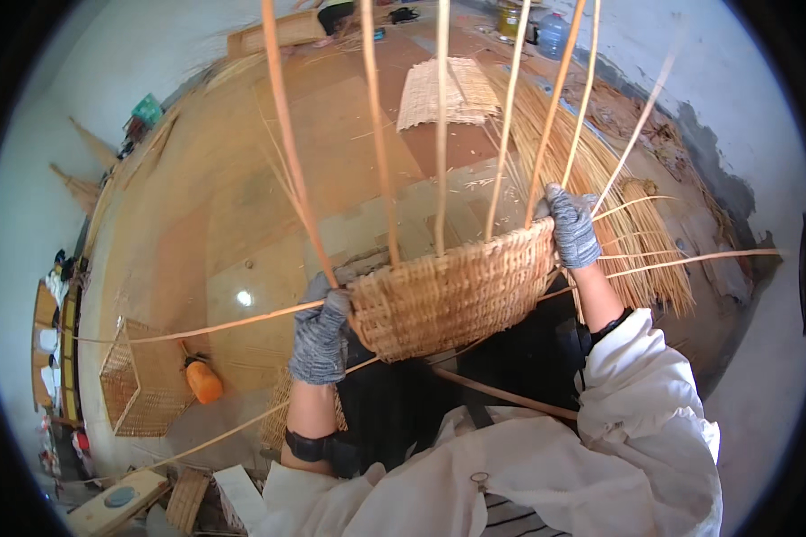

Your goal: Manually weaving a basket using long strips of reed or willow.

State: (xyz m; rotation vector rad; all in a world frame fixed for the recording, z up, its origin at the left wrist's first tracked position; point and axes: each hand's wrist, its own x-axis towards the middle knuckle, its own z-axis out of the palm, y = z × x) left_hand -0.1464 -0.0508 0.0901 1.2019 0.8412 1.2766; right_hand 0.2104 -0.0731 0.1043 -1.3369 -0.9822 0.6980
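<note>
A half-woven wicker basket (pixel 448 291) is held up in front of me, its woven side toward me. Several tall stakes (pixel 441 116) rise from its upper edge, and long thin rods stick out to both sides. My left hand (pixel 320 336), in a grey knit glove, closes around the basket's left corner beside a stake. At the upper right corner my right hand (pixel 573 233), gloved alike, grips the edge, with its thumb side up near the stakes. Some fingers of both hands are hidden behind the weave.
A large bundle of loose rods (pixel 631 242) lies on the floor to the right. Ahead is a flat woven mat (pixel 448 89). At left are a wicker basket (pixel 143 385) and an orange object (pixel 203 382). A wooden board (pixel 116 501) lies at lower left; a blue water jug (pixel 553 38) stands far back.
</note>
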